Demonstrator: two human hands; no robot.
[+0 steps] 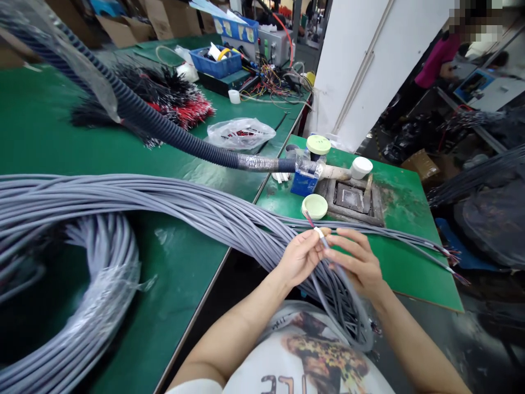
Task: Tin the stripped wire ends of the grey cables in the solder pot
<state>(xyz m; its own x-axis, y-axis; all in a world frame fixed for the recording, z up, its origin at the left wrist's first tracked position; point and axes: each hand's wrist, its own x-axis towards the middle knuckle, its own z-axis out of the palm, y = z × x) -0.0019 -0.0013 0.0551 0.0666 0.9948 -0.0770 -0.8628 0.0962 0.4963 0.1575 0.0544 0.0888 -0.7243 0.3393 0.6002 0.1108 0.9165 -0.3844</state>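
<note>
My left hand point(304, 256) is closed in a pinch on one grey cable point(340, 273), just below its stripped end. A white band point(319, 232) wraps the cable there, and thin coloured wires point(309, 219) stick out past it. My right hand point(357, 261) is beside the cable with its fingers stretched and apart; the fingertips are at or close to the cable, and its thumb is hidden. Below both hands hangs a thick bundle of grey cables point(229, 219), which runs in from the left across the table.
A ribbed hose point(188, 145) arches over the green table point(172, 257) to a blue box point(304, 183). Around a square solder pot point(350, 197) stand a pale green dish point(314, 207) and lidded jars. Coiled grey cable point(110, 290) lies left. Another person point(437, 65) is at back right.
</note>
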